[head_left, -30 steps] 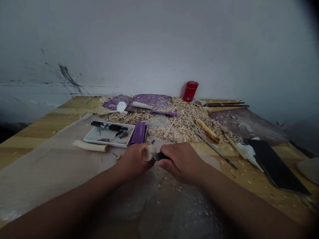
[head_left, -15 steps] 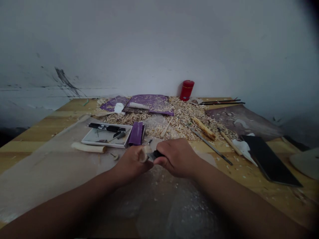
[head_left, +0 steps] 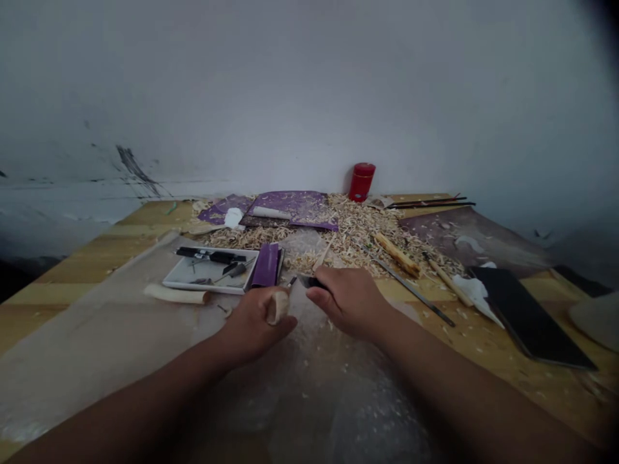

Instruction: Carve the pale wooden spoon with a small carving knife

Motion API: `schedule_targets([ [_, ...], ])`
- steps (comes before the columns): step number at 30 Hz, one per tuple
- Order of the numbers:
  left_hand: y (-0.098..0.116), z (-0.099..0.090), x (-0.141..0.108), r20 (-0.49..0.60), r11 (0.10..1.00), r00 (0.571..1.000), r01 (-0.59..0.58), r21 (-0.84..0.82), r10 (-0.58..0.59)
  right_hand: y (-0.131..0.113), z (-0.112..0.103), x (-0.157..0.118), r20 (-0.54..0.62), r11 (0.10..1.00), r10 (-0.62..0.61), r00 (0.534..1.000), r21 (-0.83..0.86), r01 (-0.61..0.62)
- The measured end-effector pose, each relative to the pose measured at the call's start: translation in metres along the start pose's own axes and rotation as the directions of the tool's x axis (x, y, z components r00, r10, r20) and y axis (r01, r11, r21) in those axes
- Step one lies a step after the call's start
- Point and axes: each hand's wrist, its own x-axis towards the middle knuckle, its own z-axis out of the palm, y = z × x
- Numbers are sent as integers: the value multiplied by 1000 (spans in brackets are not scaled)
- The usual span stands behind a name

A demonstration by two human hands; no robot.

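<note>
There are two hands. The left hand [head_left: 255, 322] is curled closed around one pale wood piece [head_left: 278, 308]. The right hand [head_left: 349, 300] is closed around one small knife [head_left: 309, 281], near the wood but apart from it. One white tray [head_left: 209, 283] and one red can [head_left: 362, 182] are on the table [head_left: 91, 261].

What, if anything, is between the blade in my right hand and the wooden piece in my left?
Nothing visible: only a narrow open gap separates the blade in your right hand from the pale wooden piece in your left hand. The small dark-tipped item seems to lie beyond it.
</note>
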Motion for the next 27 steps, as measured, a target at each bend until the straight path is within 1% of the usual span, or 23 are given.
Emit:
schedule_targets([
  [3, -3, 2, 2, -29, 999, 1000, 3, 46, -2, -10, 1, -5, -14, 993, -74, 997, 88, 75],
  [5, -5, 3, 3, -38, 998, 999, -5, 56, 7, -14, 2, -7, -8, 988, -113, 994, 108, 114],
  [10, -9, 4, 5, -15, 997, 999, -46, 62, 47, -18, 0, -6, 25, 988, -147, 989, 56, 145],
  [15, -4, 4, 3, 57, 997, 998, -15, 73, 11, -21, -3, -6, 50, 987, -161, 986, 3, 161],
  [17, 0, 4, 0, 52, 997, 999, 8, 75, -12, -16, -2, -5, 53, 987, -162, 985, 1, 162],
  [18, 2, 3, -2, 55, 997, 998, 7, 76, -11, -11, -1, -4, 70, 990, -136, 988, -14, 137],
  [20, 6, 2, -7, 106, 996, 994, -48, 72, 40, 4, 1, 0, 133, 995, 5, 991, -95, 8],
  [21, 8, 1, -9, 135, 994, 987, -91, 66, 81, 13, 2, 2, 153, 979, 142, 978, -169, -116],
  [22, 9, 0, -11, 159, 989, 980, -132, 62, 121, 22, 2, 4, 161, 950, 252, 954, -227, -213],
  [23, 9, -2, -11, 141, 987, 980, -150, 56, 141, 29, 1, 5, 148, 933, 302, 942, -247, -260],
  [24, 9, -3, -11, 99, 989, 988, -126, 75, 118, 34, 0, 6, 84, 925, 325, 942, -238, -298],
  [25, 9, -4, -10, 70, 991, 993, -101, 87, 95, 35, -1, 6, 44, 932, 312, 949, -209, -297],
  [27, 7, -4, -6, 36, 994, 997, -74, 86, 71, 29, -4, 5, 17, 965, 226, 974, -142, -222],
])
